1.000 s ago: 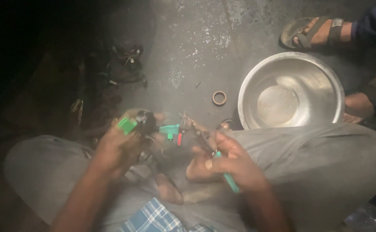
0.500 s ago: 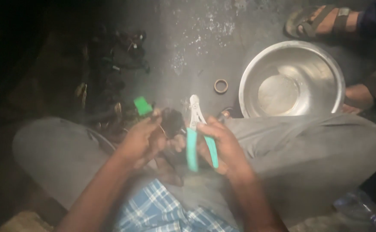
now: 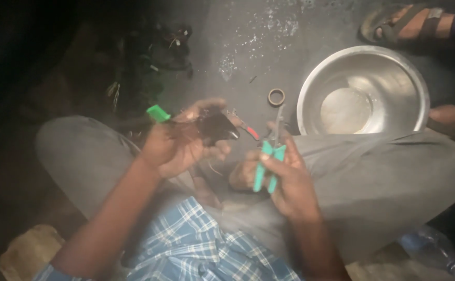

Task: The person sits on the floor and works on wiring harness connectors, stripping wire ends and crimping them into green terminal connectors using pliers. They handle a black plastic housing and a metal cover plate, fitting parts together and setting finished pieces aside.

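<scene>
Green-handled pliers sit in the right hand's closed grip (left hand clutches a dark part).

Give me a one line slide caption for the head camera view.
Seated cross-legged, a person's left hand holds a dark wired part while the right hand grips green-handled pliers beside a steel bowl.
</scene>
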